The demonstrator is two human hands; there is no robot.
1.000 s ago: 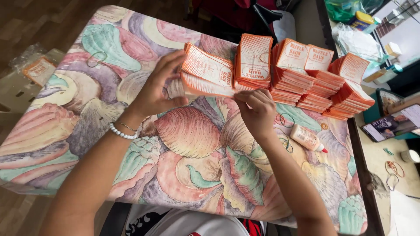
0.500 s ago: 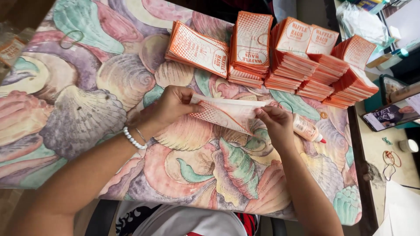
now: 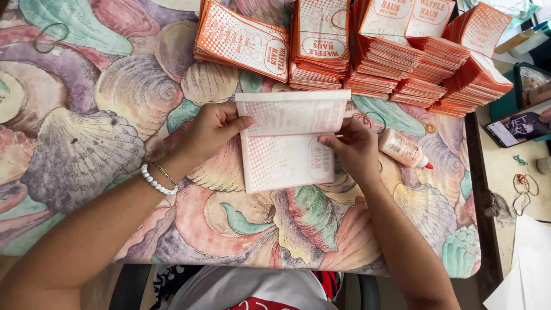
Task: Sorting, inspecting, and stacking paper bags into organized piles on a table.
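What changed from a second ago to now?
Both hands came off the stacks toward the body with one paper bag. It now lies flat on the shell-print table, left hand and right hand holding its edges, top flap folded. Stacks and glue bottle stayed put.

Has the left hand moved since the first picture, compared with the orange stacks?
Yes. The left hand has come away from the orange stacks, toward the person, and now holds a paper sheet.

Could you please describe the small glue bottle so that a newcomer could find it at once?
On the shell-patterned tablecloth, look just beyond the right hand, below the orange paper stacks. The glue bottle lies there on its side: pale, with a red tip, the only bottle among flat papers.
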